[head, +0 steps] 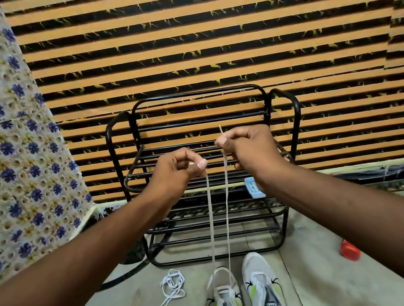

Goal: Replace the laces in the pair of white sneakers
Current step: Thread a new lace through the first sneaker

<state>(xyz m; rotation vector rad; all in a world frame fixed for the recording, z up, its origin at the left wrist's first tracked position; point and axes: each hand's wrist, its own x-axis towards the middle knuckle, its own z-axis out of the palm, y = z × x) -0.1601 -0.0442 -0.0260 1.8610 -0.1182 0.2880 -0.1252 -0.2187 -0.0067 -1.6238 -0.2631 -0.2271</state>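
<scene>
Two white sneakers stand side by side on the floor at the bottom middle, toes pointing away. A white lace [210, 221] runs through the lowest eyelets of the left sneaker [225, 302], and both its strands rise taut to my hands. My left hand [175, 169] pinches the left strand between thumb and fingers. My right hand [244, 149] pinches the right strand, whose tip sticks up above the fingers. The right sneaker [264, 290] has no lace. A second white lace [171, 287] lies in a loose tangle on the floor, left of the sneakers.
A black metal shoe rack [125, 150] stands just beyond the sneakers, against an orange-and-black striped wall. A small blue-and-white object [253, 188] sits on the rack. A red object [350, 251] lies on the floor at right. Flowered cloth [3, 150] hangs at left.
</scene>
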